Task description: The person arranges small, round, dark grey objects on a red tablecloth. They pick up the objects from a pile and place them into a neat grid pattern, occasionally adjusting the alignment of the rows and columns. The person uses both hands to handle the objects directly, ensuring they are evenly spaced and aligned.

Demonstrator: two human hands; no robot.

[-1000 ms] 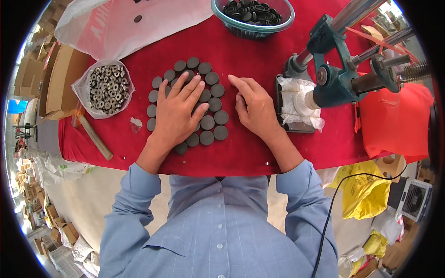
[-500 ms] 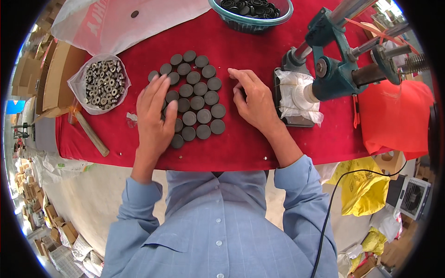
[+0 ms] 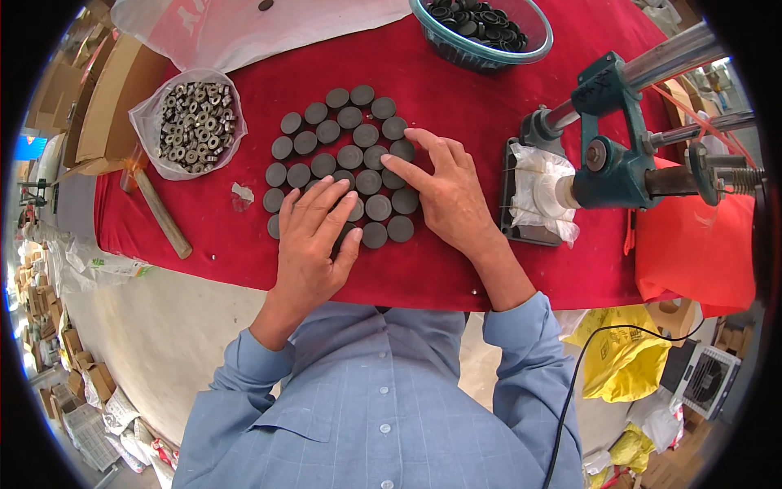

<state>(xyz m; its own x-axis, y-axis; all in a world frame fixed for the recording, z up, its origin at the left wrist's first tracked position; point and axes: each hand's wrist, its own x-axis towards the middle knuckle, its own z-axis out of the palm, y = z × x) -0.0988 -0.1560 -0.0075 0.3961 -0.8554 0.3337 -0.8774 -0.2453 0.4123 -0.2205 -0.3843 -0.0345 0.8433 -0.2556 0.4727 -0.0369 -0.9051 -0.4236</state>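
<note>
Several flat, dark grey round discs (image 3: 350, 156) lie side by side in close rows on a red cloth (image 3: 391, 281). My left hand (image 3: 316, 244) rests over the near discs, its fingers stretched out and a little apart, hiding some of them. At the right edge of the group, my right hand (image 3: 452, 196) reaches in with index finger and thumb spread, their tips at the outer discs. Neither hand grips anything.
At the left are a bag of small metal rings (image 3: 195, 122), a hammer (image 3: 159, 212) and a cardboard box (image 3: 122, 102). A teal bowl of black parts (image 3: 481, 37) stands at the back. A green hand press (image 3: 611, 155) with a white-wrapped base stands right, near a red bag (image 3: 692, 253).
My left hand has moved from the discs' left side to over the near ones. My right hand has come up against the right edge of the group. The whole view has shifted slightly.
</note>
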